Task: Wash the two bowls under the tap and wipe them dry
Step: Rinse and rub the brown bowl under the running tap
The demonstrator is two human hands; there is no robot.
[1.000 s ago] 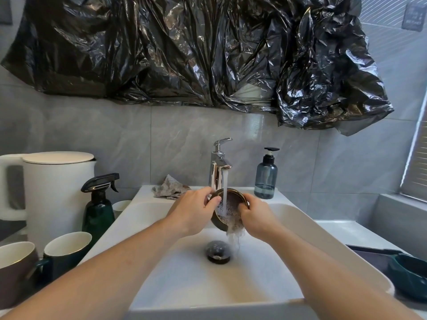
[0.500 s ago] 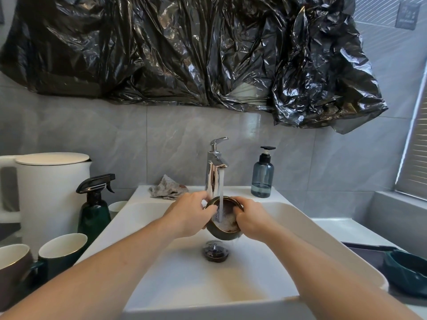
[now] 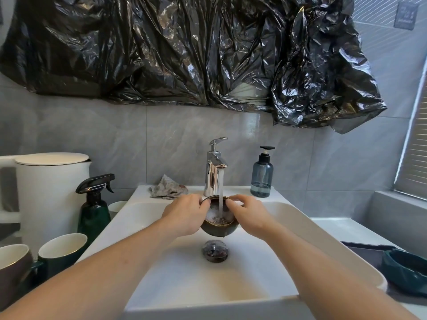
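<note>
No brand or wording can be read anywhere: the blue-grey soap bottle [image 3: 261, 176] and the dark green spray bottle [image 3: 94, 209] carry no legible label, and the small dark plaque [image 3: 405, 14] high on the right wall is too blurred to make out. Both hands hold a dark brown bowl [image 3: 218, 221] with a thin gold rim over the white sink [image 3: 312, 234], right under the chrome tap [image 3: 213, 172], whose stream falls into the bowl and froths at its bottom. The left hand [image 3: 184, 214] is wrapped round the bowl's left side with the thumb over the rim; the right hand [image 3: 248, 214] pinches the right side of the rim with its fingertips. The bowl sits mouth up, tipped a little toward the camera, above the dark drain plug [image 3: 215, 250]. Compared with a second ago, the bowl is turned more upright, so the water now collects inside instead of spilling over the lower edge, and the right hand has shifted up onto the rim. A second bowl [image 3: 404, 271], dark teal, lies on the desk [image 3: 342, 229] at the right edge, well apart from the hands. A crumpled cloth [image 3: 167, 189] lies on the sink's back ledge left of the tap. Two mugs [image 3: 34, 262] stand at the left in front of a white kettle [image 3: 50, 188]. Black plastic sheeting [image 3: 184, 49] hangs across the wall above.
</note>
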